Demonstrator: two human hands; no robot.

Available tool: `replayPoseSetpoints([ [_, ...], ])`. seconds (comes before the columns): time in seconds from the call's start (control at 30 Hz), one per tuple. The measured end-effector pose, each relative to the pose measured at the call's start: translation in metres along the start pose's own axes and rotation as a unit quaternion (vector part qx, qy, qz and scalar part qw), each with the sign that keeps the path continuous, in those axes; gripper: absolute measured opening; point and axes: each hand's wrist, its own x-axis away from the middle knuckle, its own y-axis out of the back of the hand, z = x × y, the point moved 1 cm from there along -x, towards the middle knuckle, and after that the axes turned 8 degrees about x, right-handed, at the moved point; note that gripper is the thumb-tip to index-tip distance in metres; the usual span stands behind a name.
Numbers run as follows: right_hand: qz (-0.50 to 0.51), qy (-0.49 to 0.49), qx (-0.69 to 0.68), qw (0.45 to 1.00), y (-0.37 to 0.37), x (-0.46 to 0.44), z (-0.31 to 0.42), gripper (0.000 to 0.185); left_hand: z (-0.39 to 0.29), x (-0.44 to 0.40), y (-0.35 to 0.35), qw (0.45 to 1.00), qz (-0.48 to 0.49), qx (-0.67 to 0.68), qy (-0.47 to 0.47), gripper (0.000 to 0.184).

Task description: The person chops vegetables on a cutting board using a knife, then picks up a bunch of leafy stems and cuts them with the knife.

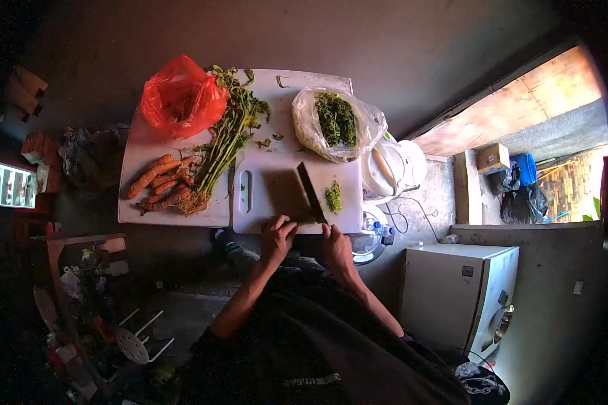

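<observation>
My right hand (336, 248) is wrapped round the handle of a kitchen knife (310, 192), whose dark blade points away from me over the white cutting board (264, 214). Left of the knife, my left hand (276, 237) rests at the board's near edge with its fingers curled together. Whatever those fingers hold, if anything, is too small to make out. A small heap of chopped greens (333, 198) lies on the board, to the right of the blade. Beyond the board stands a clear plastic bag (305, 132) with more cut greens (335, 119) inside.
Several carrots (157, 179) and a bunch of leafy stalks with roots (223, 148) lie on the table (130, 212) at left, below a red plastic bag (183, 99). A white rice cooker (389, 165) is right of the table. Nearer me stands a white fridge (444, 282).
</observation>
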Motion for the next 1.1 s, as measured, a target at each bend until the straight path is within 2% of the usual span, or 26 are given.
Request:
replayPoseSetpoints([
  [0.1,-0.026,0.035,-0.016,0.999,0.009,-0.012,-0.006,0.044,-0.001,-0.004,-0.004,1.0,0.002,0.014,0.007,0.01],
  [0.17,-0.016,0.021,-0.034,0.999,0.018,-0.008,-0.004,0.045,0.0,-0.005,-0.005,0.999,0.014,0.027,0.023,0.011],
  [0.27,-0.024,0.055,-0.072,0.996,0.021,-0.001,0.003,0.045,0.002,-0.006,-0.008,1.0,0.017,-0.004,0.022,0.013],
  [0.37,0.009,0.053,-0.047,0.997,0.008,0.012,0.004,0.042,0.015,-0.002,-0.012,0.996,0.023,0.069,0.048,0.015],
  [0.43,0.014,0.059,-0.039,0.997,0.0,0.014,0.003,0.04,0.013,0.001,-0.008,0.997,0.066,0.001,0.041,0.02],
  [0.53,0.017,0.057,-0.035,0.998,-0.005,0.015,-0.001,0.041,0.017,0.003,-0.008,0.994,0.091,-0.024,0.058,0.025],
  [0.67,0.022,0.056,-0.043,0.997,-0.012,0.013,-0.002,0.042,0.018,0.005,-0.01,0.999,0.044,0.004,0.027,0.02],
  [0.73,0.022,0.057,-0.018,0.998,-0.022,0.01,0.004,0.041,0.018,0.007,-0.012,1.0,-0.004,-0.02,-0.016,0.017],
  [0.93,0.021,0.063,0.002,0.998,-0.007,0.002,0.016,0.04,0.024,0.006,-0.014,0.996,0.071,0.01,0.061,0.016],
  [1.03,0.041,0.06,-0.016,0.997,-0.009,0.007,0.015,0.039,0.018,0.002,-0.006,0.996,0.061,0.006,0.059,0.019],
  [1.1,0.019,0.039,-0.004,0.999,-0.021,0.006,0.015,0.039,0.015,0.001,-0.007,0.998,0.048,-0.001,0.042,0.02],
])
